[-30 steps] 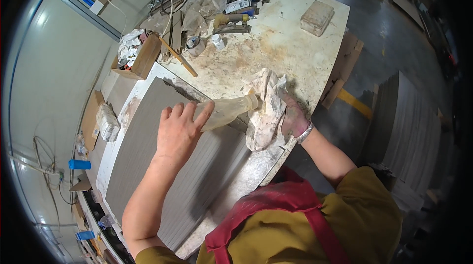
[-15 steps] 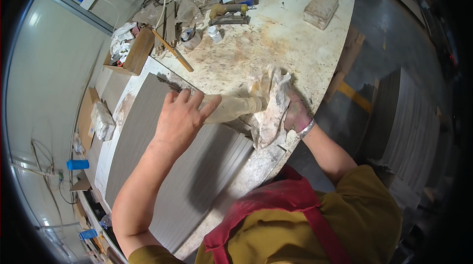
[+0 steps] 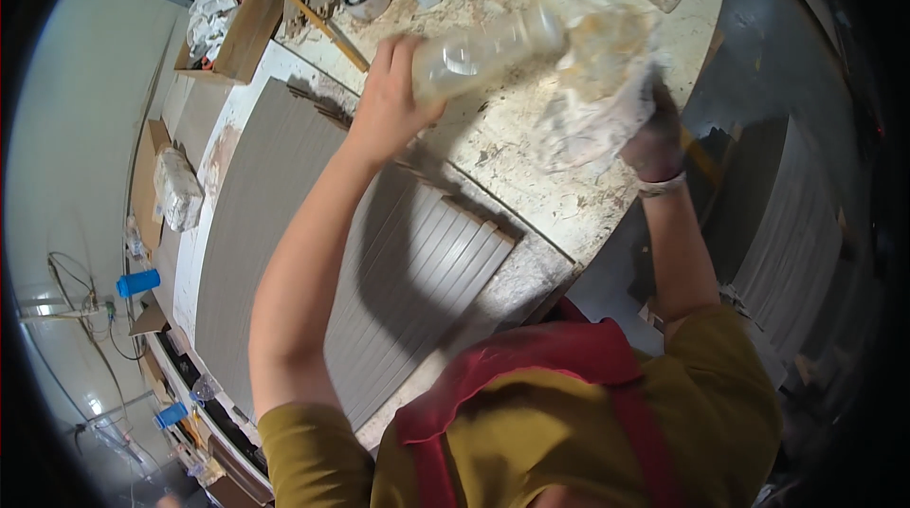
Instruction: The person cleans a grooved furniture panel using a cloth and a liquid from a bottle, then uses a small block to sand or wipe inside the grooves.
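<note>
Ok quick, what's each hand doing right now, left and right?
Left hand: closed around a clear plastic bottle, lifted over the bench.
Right hand: gripping a crumpled white rag at the bottle's mouth.

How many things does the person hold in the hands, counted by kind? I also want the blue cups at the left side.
Clear plastic bottle, in the left hand: 1
White stained rag, in the right hand: 1
Blue cups: 2
Total: 4
</note>
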### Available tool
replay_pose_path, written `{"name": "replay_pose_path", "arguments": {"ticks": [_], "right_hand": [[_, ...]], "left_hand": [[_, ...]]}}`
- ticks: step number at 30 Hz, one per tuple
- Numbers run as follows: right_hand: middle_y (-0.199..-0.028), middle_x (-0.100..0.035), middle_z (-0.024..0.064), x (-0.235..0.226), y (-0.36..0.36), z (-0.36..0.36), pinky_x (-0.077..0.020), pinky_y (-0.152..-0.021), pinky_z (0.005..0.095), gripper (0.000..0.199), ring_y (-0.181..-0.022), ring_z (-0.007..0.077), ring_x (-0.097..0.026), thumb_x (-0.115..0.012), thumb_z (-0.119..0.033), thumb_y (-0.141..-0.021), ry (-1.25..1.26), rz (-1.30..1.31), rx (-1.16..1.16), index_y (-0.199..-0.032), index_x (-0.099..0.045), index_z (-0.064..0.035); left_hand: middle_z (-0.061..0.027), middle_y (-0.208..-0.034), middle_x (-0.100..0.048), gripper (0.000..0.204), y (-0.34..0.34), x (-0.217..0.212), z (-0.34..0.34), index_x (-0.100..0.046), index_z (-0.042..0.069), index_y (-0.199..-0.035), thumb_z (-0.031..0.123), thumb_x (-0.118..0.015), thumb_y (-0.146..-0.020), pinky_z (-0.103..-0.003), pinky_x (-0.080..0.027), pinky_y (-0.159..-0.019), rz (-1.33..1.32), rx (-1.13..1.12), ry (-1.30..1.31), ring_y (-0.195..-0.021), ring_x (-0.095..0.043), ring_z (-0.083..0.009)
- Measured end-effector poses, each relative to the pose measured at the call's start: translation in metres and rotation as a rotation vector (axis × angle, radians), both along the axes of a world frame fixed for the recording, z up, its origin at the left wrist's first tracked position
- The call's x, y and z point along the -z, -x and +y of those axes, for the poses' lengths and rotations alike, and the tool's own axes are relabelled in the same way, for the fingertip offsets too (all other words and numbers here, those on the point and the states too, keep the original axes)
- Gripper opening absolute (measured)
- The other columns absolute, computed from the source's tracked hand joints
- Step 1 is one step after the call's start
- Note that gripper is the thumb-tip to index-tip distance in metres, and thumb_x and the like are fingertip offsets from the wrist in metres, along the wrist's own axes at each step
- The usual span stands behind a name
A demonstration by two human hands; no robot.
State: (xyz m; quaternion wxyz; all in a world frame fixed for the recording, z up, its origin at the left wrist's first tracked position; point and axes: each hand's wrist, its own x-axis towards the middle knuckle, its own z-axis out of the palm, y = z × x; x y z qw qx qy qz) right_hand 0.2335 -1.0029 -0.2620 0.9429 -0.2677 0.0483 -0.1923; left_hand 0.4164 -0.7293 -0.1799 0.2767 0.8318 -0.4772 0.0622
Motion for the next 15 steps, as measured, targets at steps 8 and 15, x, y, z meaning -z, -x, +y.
{"name": "replay_pose_path", "arguments": {"ticks": [8,15], "right_hand": [[-0.127,-0.055,0.0126,-0.002,0.070,-0.001,-0.0422,-0.100,0.0400,0.047,-0.117,0.0251,-0.053,-0.039,-0.034,-0.100,0.672,0.213,0.204,-0.132,-0.045,-0.0012],[-0.127,-0.054,0.0151,-0.064,0.072,0.045,-0.0476,-0.095,0.0381,0.047,-0.114,0.0267,-0.056,-0.042,-0.030,-0.099,0.458,0.221,-0.002,-0.134,-0.039,0.0006]], "left_hand": [[-0.0187,-0.123,-0.052,0.078,-0.039,0.075,-0.023,-0.030,-0.002,-0.133,0.016,-0.078,-0.074,-0.035,-0.052,-0.086,0.769,-0.275,0.474,-0.109,-0.057,-0.0265],[-0.0240,-0.143,-0.035,0.106,-0.023,0.057,0.018,-0.010,0.000,-0.147,0.031,-0.079,-0.073,-0.039,-0.041,-0.102,0.700,-0.382,0.377,-0.126,-0.045,-0.0334]]}}
